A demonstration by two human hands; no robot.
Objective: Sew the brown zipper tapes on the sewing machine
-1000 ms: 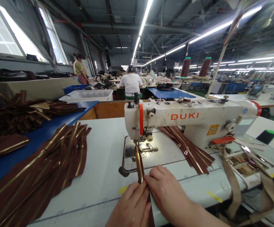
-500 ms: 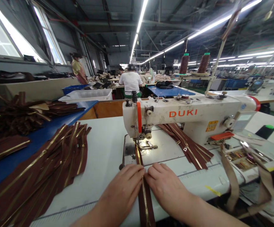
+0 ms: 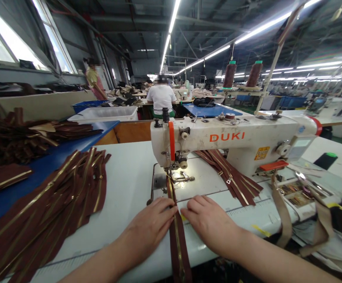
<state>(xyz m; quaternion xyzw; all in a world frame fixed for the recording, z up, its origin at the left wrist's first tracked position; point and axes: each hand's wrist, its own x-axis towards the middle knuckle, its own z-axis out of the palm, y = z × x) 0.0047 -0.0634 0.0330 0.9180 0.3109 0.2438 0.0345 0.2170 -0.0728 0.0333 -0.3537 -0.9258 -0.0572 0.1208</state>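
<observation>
A brown zipper strip (image 3: 177, 239) with gold teeth runs from under the sewing machine's needle area toward me, over the table's front edge. My left hand (image 3: 155, 222) is closed on the strip, its fingertips pressing the tape from the left. Just right of the strip, my right hand (image 3: 205, 220) rests on the table with bent fingers drawn together. A narrow gap of table shows between it and the strip, and nothing is visible in its fingers. The white sewing machine (image 3: 194, 135) marked DUKI stands ahead, its lamp lighting the metal needle plate (image 3: 203, 182).
Brown zipper strips (image 3: 61, 196) lie fanned on the left; another bundle (image 3: 232, 177) lies beneath the machine arm. A parts tray (image 3: 302, 194) and beige straps (image 3: 281, 220) are at right. More strips (image 3: 17, 137) cover a blue table. A person in white (image 3: 161, 99) sits ahead.
My right hand has moved slightly right, away from the zipper strip it was touching. My left hand stays on the strip. The whole view has shifted a little.
</observation>
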